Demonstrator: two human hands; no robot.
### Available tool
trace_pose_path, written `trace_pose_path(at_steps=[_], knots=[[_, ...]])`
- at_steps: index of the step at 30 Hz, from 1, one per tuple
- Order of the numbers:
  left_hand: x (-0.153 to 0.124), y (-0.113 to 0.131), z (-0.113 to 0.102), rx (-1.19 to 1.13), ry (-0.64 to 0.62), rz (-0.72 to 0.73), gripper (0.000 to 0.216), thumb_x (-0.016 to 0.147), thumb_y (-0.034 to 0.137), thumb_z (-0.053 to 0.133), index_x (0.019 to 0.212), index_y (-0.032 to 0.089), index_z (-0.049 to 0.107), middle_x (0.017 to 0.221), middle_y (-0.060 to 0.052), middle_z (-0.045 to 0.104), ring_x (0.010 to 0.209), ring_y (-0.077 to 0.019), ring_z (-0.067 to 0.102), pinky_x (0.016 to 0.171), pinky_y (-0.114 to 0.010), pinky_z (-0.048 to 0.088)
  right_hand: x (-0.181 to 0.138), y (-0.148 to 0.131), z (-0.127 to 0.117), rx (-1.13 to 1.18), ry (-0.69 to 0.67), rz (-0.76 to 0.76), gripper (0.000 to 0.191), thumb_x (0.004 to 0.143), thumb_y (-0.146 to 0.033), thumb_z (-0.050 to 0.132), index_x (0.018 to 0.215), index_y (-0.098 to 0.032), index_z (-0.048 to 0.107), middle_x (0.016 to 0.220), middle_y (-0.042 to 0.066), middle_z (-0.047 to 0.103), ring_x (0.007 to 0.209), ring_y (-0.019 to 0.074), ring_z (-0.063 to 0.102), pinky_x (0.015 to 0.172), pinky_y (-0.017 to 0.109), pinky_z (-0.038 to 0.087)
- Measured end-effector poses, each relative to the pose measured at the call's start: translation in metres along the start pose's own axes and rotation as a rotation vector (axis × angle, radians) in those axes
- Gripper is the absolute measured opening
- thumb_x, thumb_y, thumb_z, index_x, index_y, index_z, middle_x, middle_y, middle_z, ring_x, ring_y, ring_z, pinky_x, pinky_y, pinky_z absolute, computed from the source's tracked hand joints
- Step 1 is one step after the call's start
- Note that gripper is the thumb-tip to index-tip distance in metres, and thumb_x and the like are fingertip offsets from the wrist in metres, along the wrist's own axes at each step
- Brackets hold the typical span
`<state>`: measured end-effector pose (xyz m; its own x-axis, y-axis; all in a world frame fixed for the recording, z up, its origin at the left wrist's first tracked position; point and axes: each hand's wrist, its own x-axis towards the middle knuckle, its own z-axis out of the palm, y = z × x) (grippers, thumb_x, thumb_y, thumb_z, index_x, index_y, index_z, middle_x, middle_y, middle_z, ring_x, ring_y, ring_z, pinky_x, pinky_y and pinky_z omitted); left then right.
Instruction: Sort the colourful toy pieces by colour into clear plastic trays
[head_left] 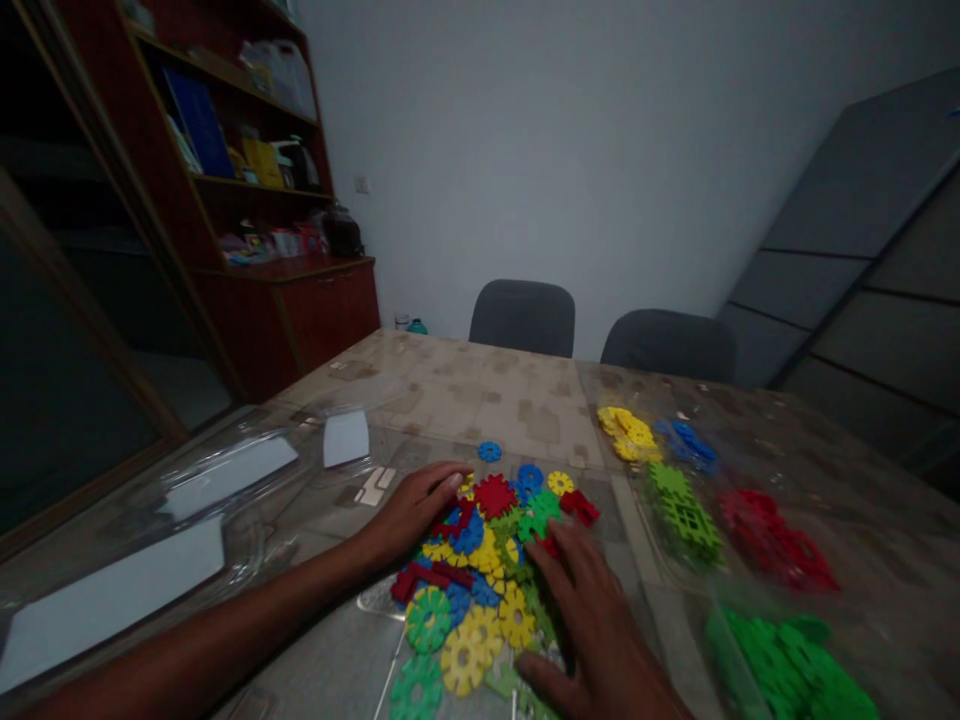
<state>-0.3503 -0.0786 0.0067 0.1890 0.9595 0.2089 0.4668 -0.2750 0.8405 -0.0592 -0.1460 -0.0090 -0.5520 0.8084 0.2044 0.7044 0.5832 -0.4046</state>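
A mixed heap of plastic gear-shaped building pieces lies on the table between my hands, with a red gear [495, 495], a yellow gear [463, 658] and a blue disc [490, 452] among them. My left hand [416, 505] rests along the heap's left side, fingers stretched towards its far edge. Over the right side reaches my right hand [592, 605], fingers apart, its fingertips by a green gear [538, 512] and red pieces. Neither hand shows a piece in its grip, though my right palm is hidden.
Clear containers at right hold sorted yellow pieces [628, 433], blue pieces [688, 443], light green pieces [681, 510], red pieces [780, 540] and green pieces [795, 665]. Clear lids with white labels [112, 600] lie at left. Two grey chairs [523, 315] stand beyond the table [480, 385].
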Motion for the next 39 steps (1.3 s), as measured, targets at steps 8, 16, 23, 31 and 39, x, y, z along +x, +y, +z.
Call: trace_pose_path(at_steps=[8,16,23,31,39], knots=[[0.009,0.02,0.006,0.059,0.099,0.091,0.038,0.096,0.044,0.047,0.112,0.022,0.072,0.122,-0.009,0.073,0.117,-0.0288,0.063,0.106,-0.041,0.046,0.031,-0.019,-0.033,0.057,0.255,-0.027,0.025,0.097,-0.028,0.053,0.117,-0.023,0.067,0.124,0.012,0.069,0.117,0.0294,0.061,0.104,0.053,0.047],[-0.024,0.002,-0.01,0.211,0.178,0.181,0.029,0.096,0.035,0.05,0.107,0.022,0.074,0.114,-0.008,0.075,0.11,-0.0272,0.067,0.098,-0.041,0.051,0.036,-0.042,-0.024,-0.005,0.046,0.012,0.026,0.081,-0.018,0.075,0.106,-0.021,0.069,0.116,0.012,0.066,0.106,0.0315,0.058,0.092,0.05,0.051],[-0.023,-0.002,-0.007,0.192,0.129,0.245,0.03,0.098,0.03,0.047,0.107,0.023,0.075,0.112,-0.008,0.076,0.106,-0.0254,0.068,0.095,-0.039,0.052,0.041,-0.031,-0.027,0.044,0.257,-0.035,0.019,0.1,-0.02,0.047,0.1,-0.022,0.066,0.108,0.009,0.067,0.101,0.0256,0.061,0.09,0.042,0.05],[-0.027,-0.001,-0.006,0.173,0.102,0.391,0.027,0.097,0.018,0.047,0.105,0.023,0.072,0.108,-0.006,0.076,0.101,-0.0216,0.069,0.089,-0.034,0.054,0.021,-0.009,-0.051,0.253,-0.055,0.179,0.032,0.1,-0.034,0.041,0.087,-0.024,0.068,0.085,0.006,0.074,0.079,0.0233,0.07,0.071,0.033,0.054],[-0.026,-0.002,-0.007,0.176,0.088,0.411,0.026,0.098,0.017,0.047,0.104,0.023,0.072,0.108,-0.007,0.075,0.1,-0.0213,0.07,0.088,-0.034,0.054,0.021,-0.019,-0.043,0.155,-0.097,0.265,0.037,0.094,-0.03,0.046,0.124,-0.025,0.067,0.125,0.011,0.072,0.115,0.0287,0.068,0.097,0.045,0.053]])
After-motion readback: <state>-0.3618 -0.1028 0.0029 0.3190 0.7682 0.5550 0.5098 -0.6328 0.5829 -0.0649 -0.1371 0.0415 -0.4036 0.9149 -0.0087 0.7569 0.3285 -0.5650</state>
